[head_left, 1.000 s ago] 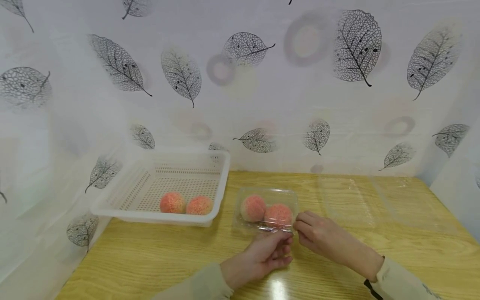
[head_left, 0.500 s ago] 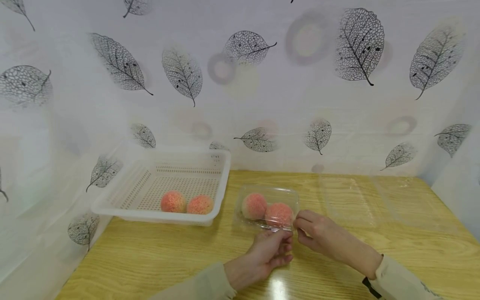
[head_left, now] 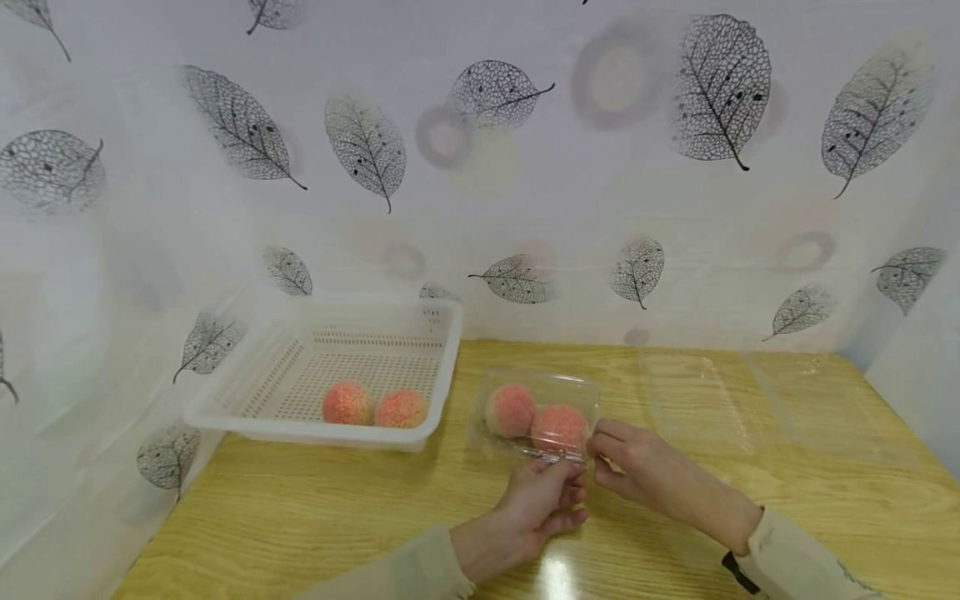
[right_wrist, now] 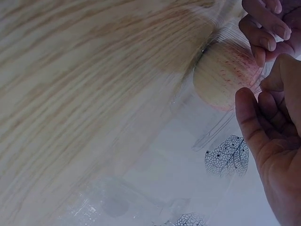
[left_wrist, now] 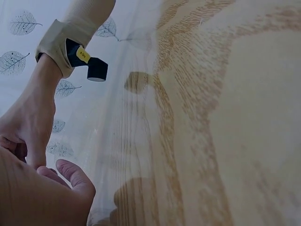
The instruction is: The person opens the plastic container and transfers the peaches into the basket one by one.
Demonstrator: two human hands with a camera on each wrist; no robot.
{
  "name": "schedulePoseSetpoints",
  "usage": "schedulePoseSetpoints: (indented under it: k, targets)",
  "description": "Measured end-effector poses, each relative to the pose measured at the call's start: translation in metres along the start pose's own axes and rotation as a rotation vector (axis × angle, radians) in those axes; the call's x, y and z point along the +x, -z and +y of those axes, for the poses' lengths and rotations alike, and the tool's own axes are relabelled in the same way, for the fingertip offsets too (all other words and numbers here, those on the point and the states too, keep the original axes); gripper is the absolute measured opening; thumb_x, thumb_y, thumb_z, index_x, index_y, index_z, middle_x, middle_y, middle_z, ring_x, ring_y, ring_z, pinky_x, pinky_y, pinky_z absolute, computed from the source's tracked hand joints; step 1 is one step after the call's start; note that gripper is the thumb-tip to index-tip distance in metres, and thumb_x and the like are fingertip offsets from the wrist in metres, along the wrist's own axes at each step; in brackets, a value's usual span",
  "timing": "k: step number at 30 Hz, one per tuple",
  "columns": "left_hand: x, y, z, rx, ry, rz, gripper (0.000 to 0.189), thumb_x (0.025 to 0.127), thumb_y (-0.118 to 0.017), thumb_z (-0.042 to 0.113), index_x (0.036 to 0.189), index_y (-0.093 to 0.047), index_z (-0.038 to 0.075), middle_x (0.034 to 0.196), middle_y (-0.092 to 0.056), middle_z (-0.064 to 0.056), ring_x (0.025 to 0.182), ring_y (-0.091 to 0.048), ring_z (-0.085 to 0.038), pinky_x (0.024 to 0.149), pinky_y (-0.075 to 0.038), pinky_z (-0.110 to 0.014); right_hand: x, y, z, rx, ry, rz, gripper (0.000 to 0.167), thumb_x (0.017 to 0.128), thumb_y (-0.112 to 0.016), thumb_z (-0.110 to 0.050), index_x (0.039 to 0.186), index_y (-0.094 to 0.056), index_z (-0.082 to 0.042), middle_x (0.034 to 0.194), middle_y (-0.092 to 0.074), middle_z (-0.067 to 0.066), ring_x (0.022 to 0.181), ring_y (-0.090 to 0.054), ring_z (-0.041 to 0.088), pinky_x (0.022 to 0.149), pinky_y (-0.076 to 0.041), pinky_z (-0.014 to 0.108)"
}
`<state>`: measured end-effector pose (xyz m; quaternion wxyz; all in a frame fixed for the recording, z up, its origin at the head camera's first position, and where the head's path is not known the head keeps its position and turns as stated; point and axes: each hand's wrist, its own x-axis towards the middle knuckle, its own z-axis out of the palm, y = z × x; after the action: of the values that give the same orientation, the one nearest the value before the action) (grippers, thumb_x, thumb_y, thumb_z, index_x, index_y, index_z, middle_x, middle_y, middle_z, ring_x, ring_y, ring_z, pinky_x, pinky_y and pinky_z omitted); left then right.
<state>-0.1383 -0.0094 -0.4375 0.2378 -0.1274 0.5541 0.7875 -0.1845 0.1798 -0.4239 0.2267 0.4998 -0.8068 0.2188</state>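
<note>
Two peaches (head_left: 511, 410) sit inside a clear plastic clamshell box (head_left: 573, 385) in the middle of the table, under its transparent top. My left hand (head_left: 528, 508) is at the box's front edge, thumb and forefinger pinching the rim while the other fingers curl loosely below. At the front right corner, my right hand (head_left: 648, 467) pinches the edge between thumb and bent forefinger. In the right wrist view one peach (right_wrist: 225, 77) shows through the plastic beside both hands. The left wrist view shows the hands close together, with the box out of sight.
A white perforated plastic basket (head_left: 300, 435) stands at the left with two more peaches (head_left: 347, 403) near its front wall. More clear plastic boxes (head_left: 697, 400) lie at the back right of the wooden table (head_left: 322, 517). A leaf-patterned curtain (head_left: 555, 192) hangs behind.
Both hands keep their places at the box's front edge, with only slight finger shifts. The whole head view has drifted a little.
</note>
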Motion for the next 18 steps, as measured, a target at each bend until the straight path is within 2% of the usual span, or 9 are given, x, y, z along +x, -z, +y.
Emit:
schedulePoseSetpoints:
  k: [8, 18]
  targets:
    - [-0.0005, -0.0018, -0.0005, 0.002, -0.013, 0.011, 0.007, 0.093, -0.067, 0.018, 0.092, -0.067, 0.011, 0.08, -0.063, 0.005, 0.066, -0.06, -0.002, 0.063, -0.056, -0.02, 0.0002, -0.0026, 0.003, 0.026, 0.001, 0.01, 0.029, 0.066, -0.068, 0.013, 0.082, -0.064, -0.011, 0.083, -0.055, -0.009, 0.067, -0.048, -0.004, 0.06, -0.038, 0.001]
    - [-0.0002, -0.0042, -0.0002, 0.02, -0.035, 0.057, 0.009, 0.092, -0.067, 0.018, 0.095, -0.066, 0.01, 0.083, -0.065, 0.004, 0.068, -0.06, -0.004, 0.063, -0.056, -0.021, 0.0014, -0.0045, 0.0079, 0.072, 0.008, -0.006, 0.032, 0.065, -0.066, 0.014, 0.082, -0.061, -0.012, 0.082, -0.057, -0.008, 0.069, -0.049, -0.007, 0.061, -0.04, 0.0]
